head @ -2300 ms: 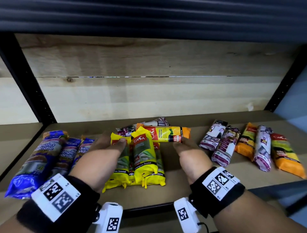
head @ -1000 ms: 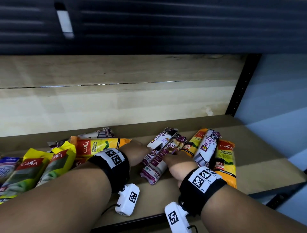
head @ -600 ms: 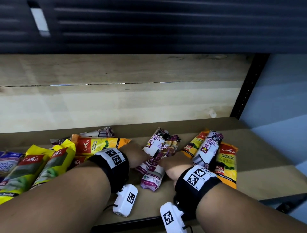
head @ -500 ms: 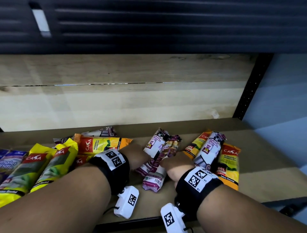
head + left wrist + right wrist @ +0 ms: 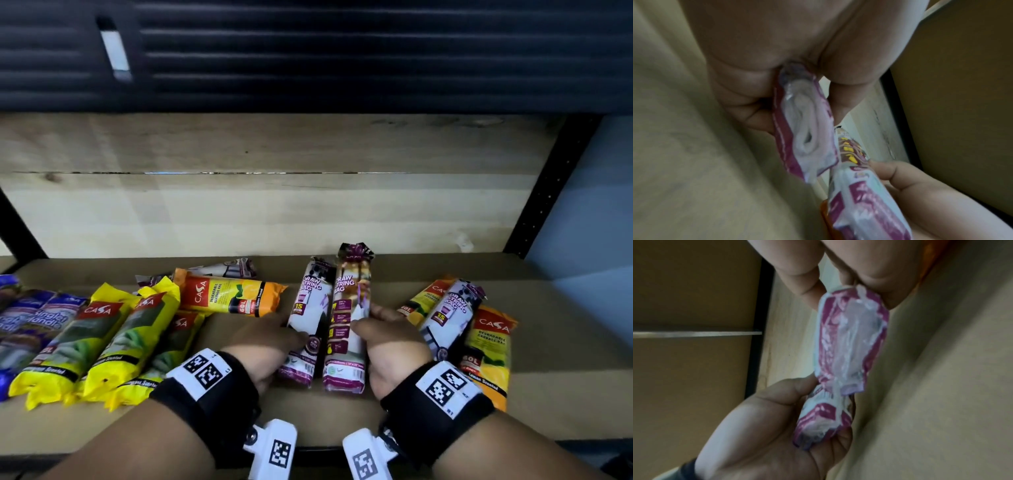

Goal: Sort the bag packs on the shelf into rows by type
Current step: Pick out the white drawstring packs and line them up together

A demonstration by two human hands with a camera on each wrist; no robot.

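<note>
The left hand (image 5: 267,346) curls its fingers and thumb around one white and purple drawstring bag pack (image 5: 308,318), holding it near its bottom end. The right hand (image 5: 394,346) wraps around a second drawstring pack (image 5: 347,318) the same way, with its thumb on top. The two packs lie side by side and touch, in the middle of the wooden shelf (image 5: 565,342), between both hands. Half a second ago these packs leaned to the right and sat partly one on the other; now they are straight and even. Their long sides run from front to back, with the top ends pointing at the back wall. Just to the right lie another drawstring pack (image 5: 448,318) and two orange packs (image 5: 488,349), all tilted. To the left, one orange pack (image 5: 229,296) lies sideways, then come yellow packs (image 5: 102,339) and blue packs (image 5: 20,329) in rows.
</note>
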